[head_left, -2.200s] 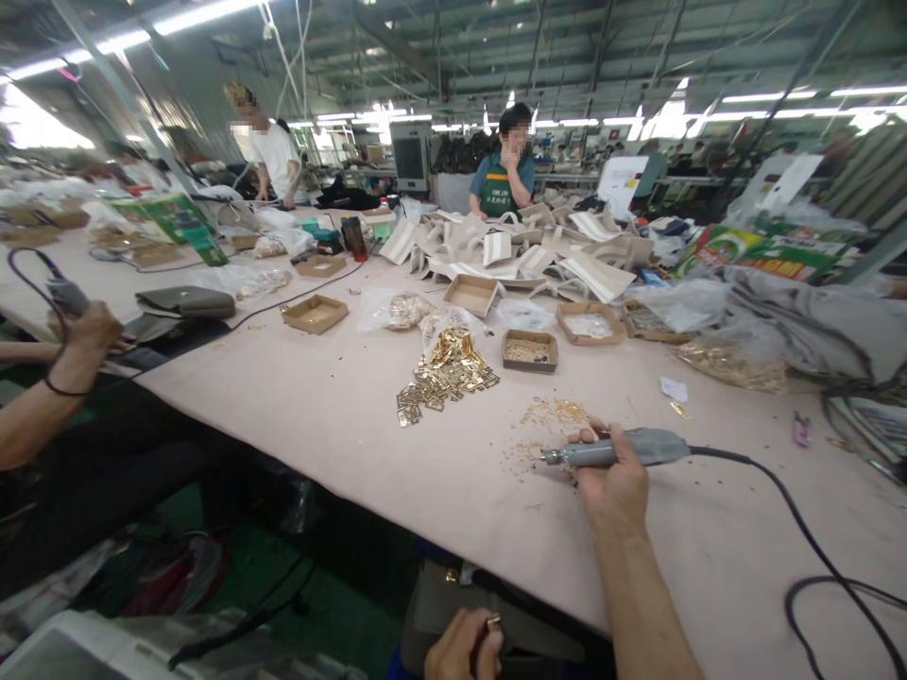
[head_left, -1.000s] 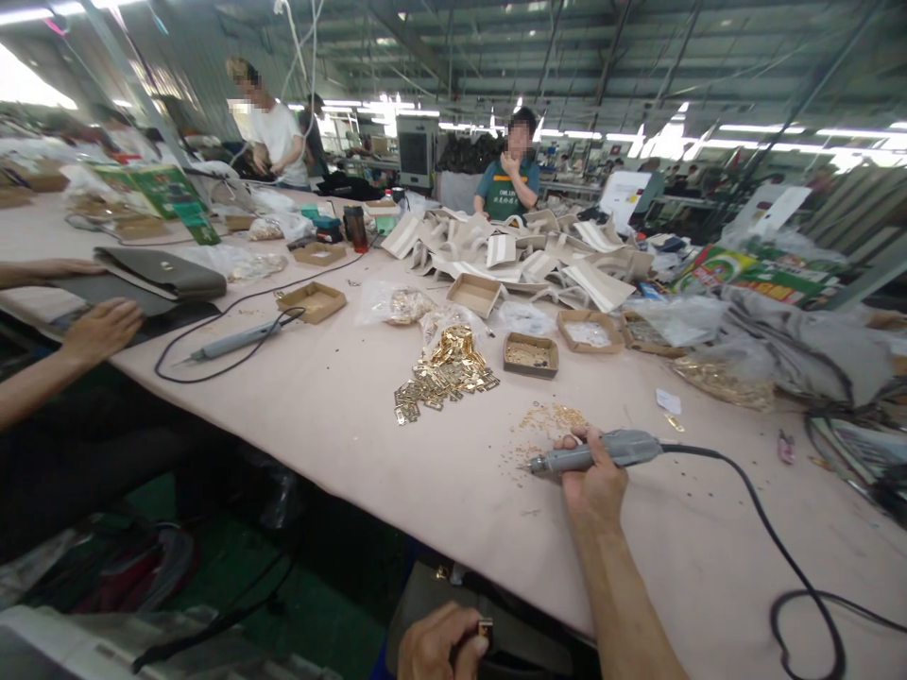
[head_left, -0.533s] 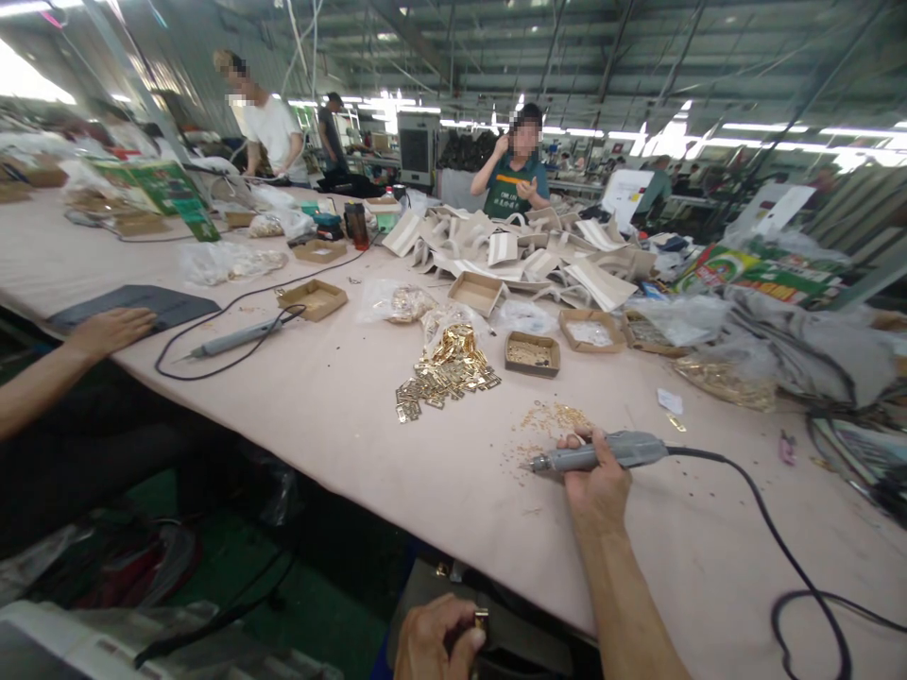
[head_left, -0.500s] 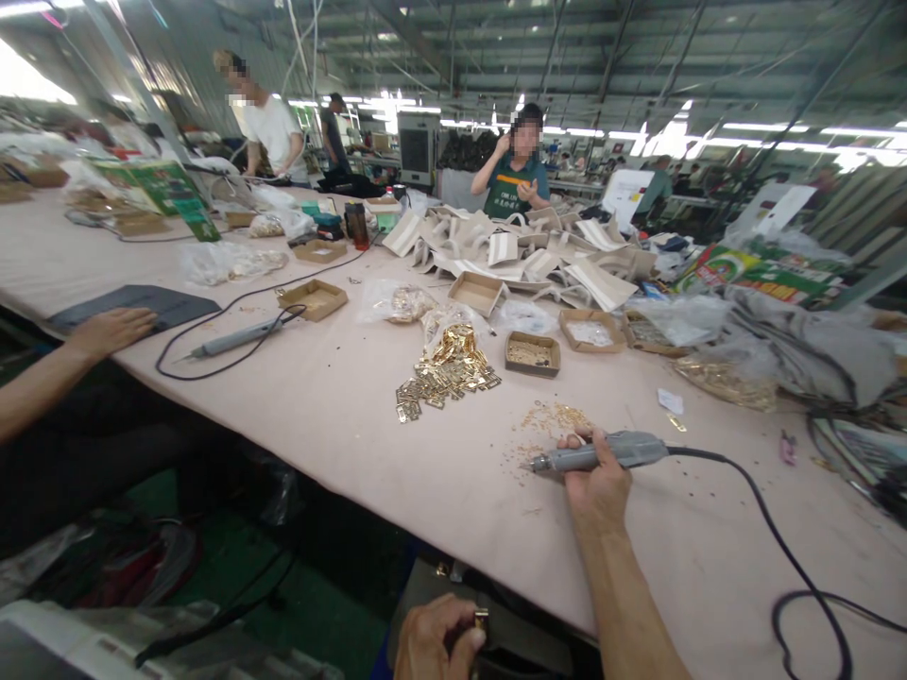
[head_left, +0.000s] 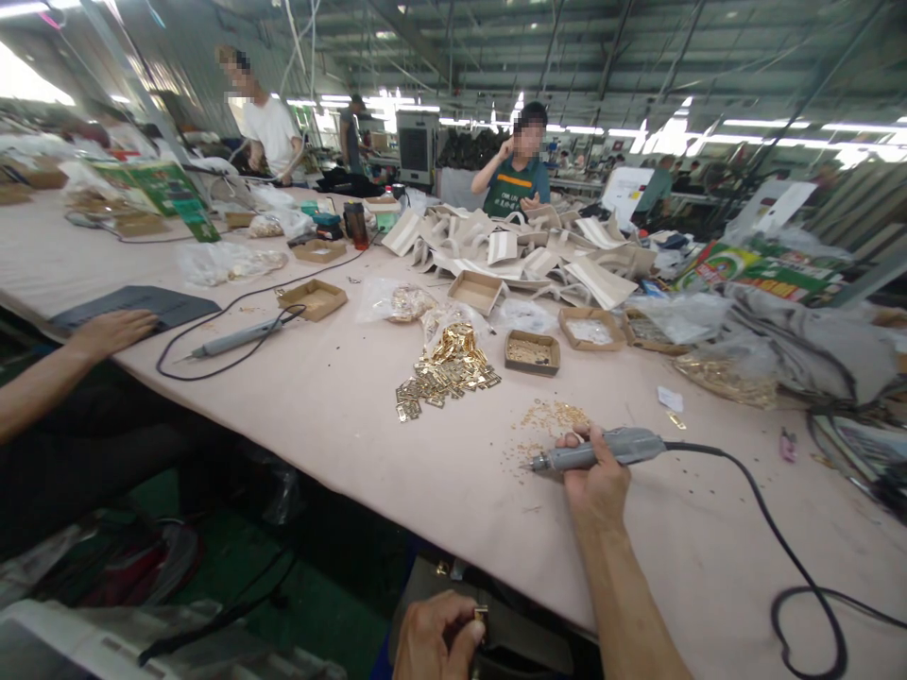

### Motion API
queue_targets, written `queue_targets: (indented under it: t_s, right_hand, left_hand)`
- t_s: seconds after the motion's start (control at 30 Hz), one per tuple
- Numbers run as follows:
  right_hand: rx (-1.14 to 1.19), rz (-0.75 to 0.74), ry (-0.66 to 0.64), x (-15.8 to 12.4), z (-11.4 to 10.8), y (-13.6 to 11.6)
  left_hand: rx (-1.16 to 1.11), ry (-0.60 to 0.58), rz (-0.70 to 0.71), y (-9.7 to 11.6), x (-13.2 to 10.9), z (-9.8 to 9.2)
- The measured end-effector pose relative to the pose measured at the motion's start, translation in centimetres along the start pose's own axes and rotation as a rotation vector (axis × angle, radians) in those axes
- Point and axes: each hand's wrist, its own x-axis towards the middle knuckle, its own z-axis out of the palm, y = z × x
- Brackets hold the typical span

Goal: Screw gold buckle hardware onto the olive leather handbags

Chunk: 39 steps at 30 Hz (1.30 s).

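Note:
My right hand [head_left: 595, 472] is wrapped round a grey electric screwdriver [head_left: 602, 450] over the table, its tip pointing left beside a scatter of tiny gold screws [head_left: 553, 416]. Down at the lower edge, my left hand [head_left: 437, 635] pinches a small gold metal clasp [head_left: 481, 616] between thumb and fingers. Below the table edge, partly behind that hand, lies a dark olive bag [head_left: 524, 619]; whether the clasp is fixed to it I cannot tell. A heap of gold metal plates [head_left: 450, 373] spills from a clear bag at mid-table.
A co-worker's hand [head_left: 117, 326] rests on a dark panel [head_left: 162, 307] at left, near a second screwdriver [head_left: 233, 340] with a looped cord. Small cardboard boxes [head_left: 533, 353] and beige straps [head_left: 524, 255] lie farther back. The held screwdriver's cord [head_left: 772, 538] curls down the right side.
My hands stay almost still; the screwdriver tip barely shifts among the screws. In the background, the person across the table has lowered a hand slightly.

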Motion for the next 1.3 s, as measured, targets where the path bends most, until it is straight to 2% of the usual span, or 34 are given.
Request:
queue_targets:
  t_s: [0.17, 0.3, 0.4, 0.6, 0.73, 0.83, 1.0, 1.3]
  right_hand:
    - [0.009, -0.008, -0.016, 0.3, -0.2, 0.2]
    - [0.059, 0.024, -0.069, -0.4, -0.2, -1.0]
    - [0.073, 0.045, -0.121, -2.9, -0.1, -3.3]
    - [-0.035, 0.087, -0.234, -11.1, -0.6, -8.3]
    - [-0.139, 0.102, -0.254, -15.5, -1.6, -9.0]
    - [-0.184, 0.081, -0.286, -17.2, -2.0, -8.3]
    - [-0.210, 0.058, -0.350, -18.3, -1.7, -7.0]
    - [-0.225, 0.030, -0.385, -18.7, -1.2, -5.9]
  left_hand:
    - [-0.087, -0.110, -0.118, 1.6, 0.7, -1.0]
    - [-0.300, -0.205, -0.297, 2.7, 1.4, -1.2]
    - [-0.373, -0.185, -0.407, 3.9, 1.7, -1.3]
    - [-0.426, -0.150, -0.575, 5.6, 1.9, -1.3]
    - [-0.434, -0.114, -0.579, 6.2, 1.6, -1.2]
    - [-0.426, -0.102, -0.562, 6.4, 1.3, -1.3]
    - [-0.451, -0.090, -0.550, 6.6, 1.1, -1.4]
    - [-0.486, -0.108, -0.518, 6.5, 1.0, -1.0]
